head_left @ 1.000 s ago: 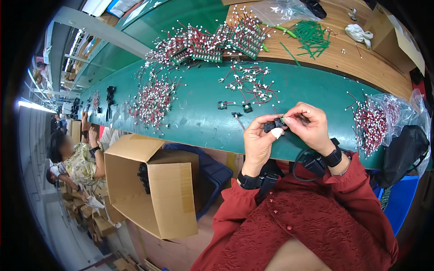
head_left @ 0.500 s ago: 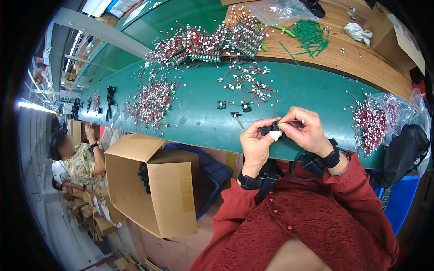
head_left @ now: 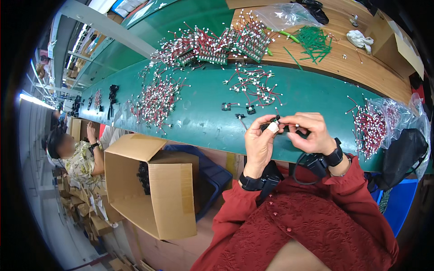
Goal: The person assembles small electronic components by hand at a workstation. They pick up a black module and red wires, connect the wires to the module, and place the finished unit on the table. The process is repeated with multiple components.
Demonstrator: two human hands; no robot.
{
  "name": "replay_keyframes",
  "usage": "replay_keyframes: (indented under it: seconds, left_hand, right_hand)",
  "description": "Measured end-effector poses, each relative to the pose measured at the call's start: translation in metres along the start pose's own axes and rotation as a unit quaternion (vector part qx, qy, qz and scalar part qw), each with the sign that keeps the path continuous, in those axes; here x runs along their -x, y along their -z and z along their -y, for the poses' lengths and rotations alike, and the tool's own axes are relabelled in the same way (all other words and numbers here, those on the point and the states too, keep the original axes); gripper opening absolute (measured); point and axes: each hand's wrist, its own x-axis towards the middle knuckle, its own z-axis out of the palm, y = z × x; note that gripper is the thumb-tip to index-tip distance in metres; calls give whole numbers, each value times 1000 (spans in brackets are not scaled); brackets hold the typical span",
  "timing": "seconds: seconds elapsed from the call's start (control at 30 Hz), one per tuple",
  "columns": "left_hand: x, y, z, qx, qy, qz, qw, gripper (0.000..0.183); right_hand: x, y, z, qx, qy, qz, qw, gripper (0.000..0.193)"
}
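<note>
Both my hands meet over the near edge of the green bench. Between the thumb and fingers of my left hand (head_left: 258,147) is a small black plastic part (head_left: 276,119); something white covers the thumb tip. My right hand (head_left: 312,133) pinches at the same part from the right, its fingertips touching it. A dark piece shows under the right fingers, too covered to name. Just beyond the hands lie a few similar black plastic parts (head_left: 250,109) with thin wires. Farther off is a loose cluster of short red wires with white connectors (head_left: 255,86).
A larger heap of wires (head_left: 156,101) lies left, with wired green circuit boards (head_left: 212,49) behind. Right are another wire pile (head_left: 368,128), plastic bags and a black pouch (head_left: 403,158). An open cardboard box (head_left: 172,198) stands below the bench edge. A co-worker (head_left: 81,156) sits far left.
My right fingers have shifted and curled in beside the black part, and a dark piece now shows under them. The view has moved slightly; the bench items lie as before.
</note>
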Motion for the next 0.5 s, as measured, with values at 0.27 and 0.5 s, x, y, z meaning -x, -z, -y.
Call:
replay_keyframes:
  seconds: [0.27,0.5]
  left_hand:
    - [3,-6,4,-86,-38,-3,996,22]
    - [4,-3,6,-116,-54,3,992,20]
  right_hand:
    - [-3,10,2,9,-25,-42,999,21]
    - [-5,8,0,118,39,-2,992,28]
